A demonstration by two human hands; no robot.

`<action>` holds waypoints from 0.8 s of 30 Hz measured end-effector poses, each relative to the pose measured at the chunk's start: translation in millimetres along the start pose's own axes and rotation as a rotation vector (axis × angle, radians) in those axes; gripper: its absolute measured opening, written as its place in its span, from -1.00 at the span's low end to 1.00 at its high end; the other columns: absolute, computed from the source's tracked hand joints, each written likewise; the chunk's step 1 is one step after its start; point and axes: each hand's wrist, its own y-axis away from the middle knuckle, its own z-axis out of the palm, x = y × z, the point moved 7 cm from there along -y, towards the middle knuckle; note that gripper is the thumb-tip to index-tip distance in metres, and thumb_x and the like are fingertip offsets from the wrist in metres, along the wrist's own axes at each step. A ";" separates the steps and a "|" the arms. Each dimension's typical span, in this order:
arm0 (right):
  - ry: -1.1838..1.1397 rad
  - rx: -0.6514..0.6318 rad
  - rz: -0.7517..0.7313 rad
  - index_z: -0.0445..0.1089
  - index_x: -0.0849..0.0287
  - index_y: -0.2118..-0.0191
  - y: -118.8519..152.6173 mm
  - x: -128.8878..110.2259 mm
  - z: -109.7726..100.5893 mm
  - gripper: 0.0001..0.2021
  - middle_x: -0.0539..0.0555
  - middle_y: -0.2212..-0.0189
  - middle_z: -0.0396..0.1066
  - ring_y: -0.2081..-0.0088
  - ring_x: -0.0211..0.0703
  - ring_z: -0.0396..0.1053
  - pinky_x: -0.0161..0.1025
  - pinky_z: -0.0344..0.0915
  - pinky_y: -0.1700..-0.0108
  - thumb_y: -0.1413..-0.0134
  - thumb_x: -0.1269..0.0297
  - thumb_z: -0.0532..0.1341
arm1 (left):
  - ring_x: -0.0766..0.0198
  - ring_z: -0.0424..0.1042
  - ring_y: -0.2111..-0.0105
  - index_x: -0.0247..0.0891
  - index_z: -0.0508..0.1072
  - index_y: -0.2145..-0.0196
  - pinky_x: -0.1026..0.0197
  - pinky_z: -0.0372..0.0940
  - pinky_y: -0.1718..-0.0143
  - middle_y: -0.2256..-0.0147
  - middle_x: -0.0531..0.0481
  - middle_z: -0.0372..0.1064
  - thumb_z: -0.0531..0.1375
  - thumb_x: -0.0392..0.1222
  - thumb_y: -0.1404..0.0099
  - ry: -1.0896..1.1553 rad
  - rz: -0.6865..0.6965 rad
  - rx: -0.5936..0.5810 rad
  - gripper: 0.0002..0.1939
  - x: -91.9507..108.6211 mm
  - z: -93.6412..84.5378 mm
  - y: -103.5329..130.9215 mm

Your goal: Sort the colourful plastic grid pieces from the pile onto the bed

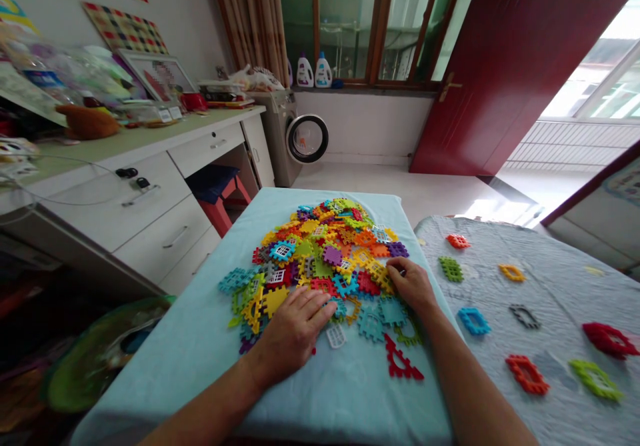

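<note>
A heap of colourful plastic interlocking building pieces (305,249) covers the middle of a table with a pale blue cloth. My left hand (297,326) lies palm down on the heap's near edge, its fingers stretched out over the pieces. Close to its fingertips is a small white window insert (336,336). At the right side of the heap, my right hand (414,285) has its thumb and fingers bent together beside yellow pieces (379,274); what they hold is hidden. Below that hand lie a turquoise square piece (393,311) and a red triangular piece (400,361).
On the right, a grey-blue cloth-covered surface (493,359) bears separate pieces, among them a blue square frame (473,321) and a red one (527,374). A white desk (155,199) with drawers stands left, near a stool (215,183). A washing machine (277,133) has its door swung out.
</note>
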 end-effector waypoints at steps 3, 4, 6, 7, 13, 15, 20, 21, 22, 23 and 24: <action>0.020 0.011 -0.013 0.51 0.10 0.36 0.6 -1.7 0.0 -0.72 0.04 0.44 0.52 0.43 -0.13 0.38 -0.17 0.32 0.24 0.00 0.08 0.11 | 0.01 0.37 -0.12 -0.16 0.40 -0.13 -0.18 0.20 -0.22 -0.12 -0.16 0.42 0.10 -0.36 -0.27 0.049 -0.029 -0.020 -0.52 1.7 -0.2 0.6; 0.027 0.012 -0.022 0.51 0.10 0.36 0.8 -2.6 0.1 -0.72 0.04 0.43 0.52 0.42 -0.13 0.39 -0.17 0.32 0.23 0.00 0.09 0.11 | 0.00 0.37 -0.12 -0.14 0.41 -0.12 -0.20 0.19 -0.23 -0.13 -0.15 0.41 0.11 -0.32 -0.28 0.070 -0.038 -0.036 -0.55 2.9 -0.7 0.6; 0.037 0.006 -0.040 0.51 0.10 0.36 1.5 -4.5 0.8 -0.72 0.04 0.42 0.52 0.42 -0.13 0.39 -0.17 0.32 0.22 0.00 0.10 0.11 | -0.02 0.36 -0.13 -0.11 0.42 -0.11 -0.24 0.16 -0.24 -0.13 -0.15 0.40 0.15 -0.20 -0.31 0.121 -0.051 -0.068 -0.59 5.5 -4.3 -0.7; 0.038 0.001 -0.048 0.51 0.10 0.36 1.7 -5.3 1.4 -0.73 0.04 0.43 0.52 0.42 -0.13 0.38 -0.17 0.32 0.22 0.00 0.10 0.11 | -0.04 0.36 -0.13 -0.11 0.42 -0.10 -0.25 0.14 -0.25 -0.13 -0.15 0.40 0.18 -0.14 -0.30 0.152 -0.057 -0.082 -0.59 6.2 -7.2 -2.2; 0.036 -0.010 -0.086 0.51 0.09 0.35 2.4 -9.7 6.3 -0.75 0.06 0.38 0.53 0.37 -0.12 0.39 -0.17 0.32 0.19 -0.02 0.15 0.11 | -0.01 0.35 -0.11 -0.13 0.49 0.00 -0.21 0.13 -0.25 -0.07 -0.15 0.43 0.19 -0.02 -0.31 0.227 -0.091 -0.028 -0.66 -8.9 -26.3 -33.9; 0.043 0.007 -0.116 0.52 0.09 0.35 3.2 -12.8 7.8 -0.77 0.08 0.35 0.54 0.30 -0.08 0.41 -0.14 0.31 0.13 -0.02 0.17 0.12 | 0.01 0.33 -0.12 -0.15 0.50 0.00 -0.17 0.15 -0.24 -0.08 -0.16 0.41 0.14 -0.09 -0.36 0.178 -0.124 0.017 -0.70 -22.0 -25.8 -51.2; 0.112 0.096 -0.179 0.54 0.07 0.27 6.7 -19.1 7.5 -0.80 0.11 0.27 0.56 0.09 0.04 0.40 0.04 0.20 -0.08 -0.03 0.23 0.19 | -0.03 0.30 -0.15 -0.19 0.49 -0.01 -0.16 0.16 -0.21 -0.13 -0.23 0.37 0.11 -0.35 -0.29 0.063 -0.200 -0.008 -0.64 -51.2 -3.4 -88.2; 0.120 0.096 -0.191 0.54 0.06 0.27 7.1 -19.6 8.2 -0.81 0.11 0.26 0.56 0.08 0.04 0.40 0.05 0.19 -0.09 -0.03 0.25 0.18 | -0.02 0.32 -0.14 -0.17 0.50 0.01 -0.17 0.16 -0.20 -0.10 -0.22 0.40 0.10 -0.39 -0.28 0.080 -0.215 -0.019 -0.63 -55.2 1.6 -92.8; 0.117 0.080 -0.204 0.54 0.07 0.27 7.2 -19.9 9.7 -0.81 0.11 0.26 0.55 0.10 0.03 0.41 0.03 0.20 -0.07 -0.04 0.26 0.17 | -0.01 0.34 -0.11 -0.16 0.52 0.04 -0.16 0.17 -0.18 -0.06 -0.21 0.43 0.09 -0.40 -0.27 0.107 -0.230 -0.027 -0.63 -58.5 6.1 -96.4; 0.103 0.052 -0.218 0.53 0.08 0.27 7.1 -20.0 11.9 -0.80 0.10 0.27 0.55 0.14 0.00 0.42 -0.01 0.23 -0.04 -0.06 0.27 0.16 | 0.00 0.37 -0.08 -0.14 0.53 0.08 -0.15 0.18 -0.17 -0.02 -0.19 0.46 0.09 -0.41 -0.26 0.137 -0.243 -0.033 -0.64 -61.2 9.9 -99.2; 0.083 0.020 -0.227 0.52 0.09 0.27 6.8 -19.7 14.1 -0.80 0.10 0.29 0.55 0.19 -0.03 0.43 -0.06 0.26 0.01 -0.07 0.27 0.14 | 0.02 0.39 -0.05 -0.14 0.55 0.11 -0.12 0.20 -0.16 0.03 -0.17 0.49 0.10 -0.41 -0.26 0.166 -0.252 -0.036 -0.65 -63.4 13.1 -101.3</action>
